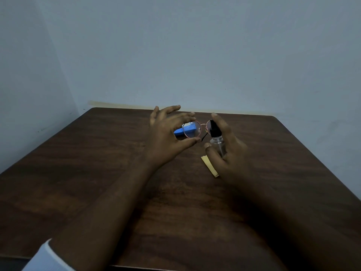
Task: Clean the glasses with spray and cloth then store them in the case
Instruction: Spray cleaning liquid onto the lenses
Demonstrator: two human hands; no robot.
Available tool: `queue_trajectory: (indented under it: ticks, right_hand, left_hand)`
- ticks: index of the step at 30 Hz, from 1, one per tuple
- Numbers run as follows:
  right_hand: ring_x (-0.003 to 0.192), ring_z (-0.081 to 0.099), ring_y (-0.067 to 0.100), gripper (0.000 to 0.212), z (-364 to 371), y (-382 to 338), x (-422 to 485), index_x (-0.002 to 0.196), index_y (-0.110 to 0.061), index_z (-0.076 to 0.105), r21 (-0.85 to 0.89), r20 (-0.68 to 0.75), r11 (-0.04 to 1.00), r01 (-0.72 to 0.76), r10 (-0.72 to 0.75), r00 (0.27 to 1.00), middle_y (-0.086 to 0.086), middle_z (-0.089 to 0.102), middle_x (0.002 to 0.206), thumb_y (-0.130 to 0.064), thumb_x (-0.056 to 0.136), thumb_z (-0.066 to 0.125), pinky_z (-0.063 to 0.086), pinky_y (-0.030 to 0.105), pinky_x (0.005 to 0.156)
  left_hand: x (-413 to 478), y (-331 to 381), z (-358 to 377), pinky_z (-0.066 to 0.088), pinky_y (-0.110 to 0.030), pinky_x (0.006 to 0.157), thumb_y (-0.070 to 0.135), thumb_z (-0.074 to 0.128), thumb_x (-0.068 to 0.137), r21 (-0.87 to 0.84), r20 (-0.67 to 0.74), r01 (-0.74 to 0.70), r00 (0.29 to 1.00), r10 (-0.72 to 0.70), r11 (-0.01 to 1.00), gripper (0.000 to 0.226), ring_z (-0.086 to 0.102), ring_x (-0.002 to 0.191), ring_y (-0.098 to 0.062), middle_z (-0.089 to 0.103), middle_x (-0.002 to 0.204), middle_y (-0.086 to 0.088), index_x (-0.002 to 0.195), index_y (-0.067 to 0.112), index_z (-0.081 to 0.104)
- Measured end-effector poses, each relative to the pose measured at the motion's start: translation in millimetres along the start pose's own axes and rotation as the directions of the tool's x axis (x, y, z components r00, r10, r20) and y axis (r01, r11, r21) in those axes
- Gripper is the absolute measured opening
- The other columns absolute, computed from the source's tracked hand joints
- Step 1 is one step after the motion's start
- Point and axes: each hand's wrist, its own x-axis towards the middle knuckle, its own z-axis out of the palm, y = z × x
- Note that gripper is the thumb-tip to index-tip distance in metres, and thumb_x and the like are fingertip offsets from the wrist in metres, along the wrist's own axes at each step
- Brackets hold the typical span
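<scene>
While our left hand (166, 137) fingers (183, 116) are pinching the glasses (192, 131) above the surface (97, 153), our right hand (230, 153) is gripping the spray bottle (216, 137); we are judging a light mist, aimed squarely at the lens, best.

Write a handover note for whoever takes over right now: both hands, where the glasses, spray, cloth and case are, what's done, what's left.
Left hand pinches the glasses by one lens rim, above the table.
Right hand grips the spray bottle, forefinger on its pump, nozzle toward the lenses.
Yellow cloth lies on the table beneath the right hand; blue case behind the glasses.
Done: glasses and bottle picked up.
Left: finish spraying, wipe, case them.
</scene>
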Motion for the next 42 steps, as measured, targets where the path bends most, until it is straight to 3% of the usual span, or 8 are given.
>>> queue_trajectory:
  ticks: [6, 11, 16, 19, 22, 29, 37, 42]
  right_hand:
    - [0.069, 0.061, 0.014, 0.082, -17.5, 12.2, 10.7, 0.158, -0.047, 0.035, -0.032, -0.142, 0.999, 0.000, -0.004, 0.990, -0.033, 0.061, 0.121, -0.016, 0.090, 0.067, 0.045, 0.012, 0.065]
    - [0.061, 0.055, 0.012, 0.072, -25.0, 18.2, 14.0, 0.150, -0.045, 0.044, -0.094, -0.096, 0.992, -0.085, 0.076, 0.992, -0.013, 0.059, 0.082, -0.016, 0.087, 0.065, 0.043, 0.022, 0.061]
    - [0.064, 0.062, 0.014, 0.068, -19.4, 15.8, 13.7, 0.143, -0.053, 0.043, -0.102, -0.021, 0.989, -0.110, 0.109, 0.994, -0.005, 0.064, 0.077, -0.021, 0.086, 0.062, 0.055, 0.041, 0.061]
    - [0.051, 0.062, 0.022, 0.070, -16.0, 18.1, 12.7, 0.144, -0.056, 0.042, 0.111, 0.056, 0.974, -0.200, 0.195, 0.979, 0.004, 0.064, 0.068, -0.022, 0.085, 0.061, 0.056, 0.042, 0.048]
    - [0.047, 0.061, 0.029, 0.074, -13.3, 19.1, 12.3, 0.145, -0.059, 0.043, 0.381, 0.158, 0.861, -0.338, 0.300, 0.941, 0.007, 0.063, 0.067, -0.021, 0.085, 0.063, 0.054, 0.041, 0.042]
    - [0.051, 0.063, 0.029, 0.076, -13.1, 15.5, 12.3, 0.144, -0.059, 0.044, 0.467, 0.211, 0.771, -0.432, 0.378, 0.902, 0.004, 0.069, 0.077, -0.015, 0.087, 0.065, 0.056, 0.045, 0.046]
    - [0.046, 0.056, 0.024, 0.056, -26.3, 20.8, 16.7, 0.149, -0.042, 0.048, 0.766, 0.516, 0.304, -0.567, 0.235, 0.824, 0.015, 0.059, 0.084, -0.023, 0.096, 0.054, 0.054, 0.035, 0.048]
    - [0.058, 0.065, 0.037, 0.061, -24.1, 23.1, 19.7, 0.149, -0.049, 0.047, 0.699, 0.359, 0.524, -0.486, 0.331, 0.873, 0.018, 0.062, 0.085, -0.018, 0.097, 0.059, 0.059, 0.056, 0.058]
  left_hand:
    - [2.7, -4.5, -5.1, 0.029, -0.068, 0.119, 0.051, 0.090, 0.075, -0.037, -0.029, 0.064, 0.997, -0.065, 0.997, 0.053, 0.050, 0.142, -0.012, 0.073, 0.127, 0.018, 0.122, 0.028, 0.078]
    - [4.4, -7.8, -5.2, 0.033, -0.068, 0.116, 0.048, 0.093, 0.074, -0.040, -0.057, 0.073, 0.996, -0.076, 0.997, 0.051, 0.050, 0.140, -0.012, 0.072, 0.127, 0.020, 0.119, 0.027, 0.079]
    - [4.5, -12.3, -5.3, 0.033, -0.067, 0.116, 0.051, 0.091, 0.075, -0.039, -0.060, 0.079, 0.995, -0.082, 0.996, 0.052, 0.049, 0.140, -0.010, 0.073, 0.128, 0.019, 0.121, 0.030, 0.078]
    - [4.4, -12.8, -4.4, 0.034, -0.067, 0.115, 0.051, 0.092, 0.075, -0.042, -0.065, 0.067, 0.995, -0.070, 0.997, 0.052, 0.050, 0.140, -0.010, 0.071, 0.126, 0.022, 0.121, 0.031, 0.078]
    - [4.2, -13.3, -3.9, 0.034, -0.068, 0.114, 0.049, 0.093, 0.075, -0.036, -0.067, 0.058, 0.996, -0.061, 0.998, 0.052, 0.050, 0.139, -0.010, 0.068, 0.125, 0.026, 0.122, 0.032, 0.078]
    - [3.9, -14.2, -5.4, 0.036, -0.068, 0.113, 0.050, 0.091, 0.078, -0.028, -0.052, 0.053, 0.997, -0.054, 0.998, 0.054, 0.047, 0.139, -0.005, 0.067, 0.127, 0.025, 0.126, 0.031, 0.076]
    - [4.4, -10.4, -6.3, 0.034, -0.068, 0.114, 0.050, 0.089, 0.077, -0.016, -0.057, 0.051, 0.997, -0.051, 0.999, 0.052, 0.052, 0.138, -0.012, 0.071, 0.126, 0.020, 0.122, 0.028, 0.078]
    - [4.1, -9.9, -5.4, 0.034, -0.068, 0.114, 0.048, 0.091, 0.077, -0.005, -0.050, 0.039, 0.998, -0.039, 0.999, 0.051, 0.053, 0.139, -0.014, 0.073, 0.126, 0.018, 0.122, 0.027, 0.078]
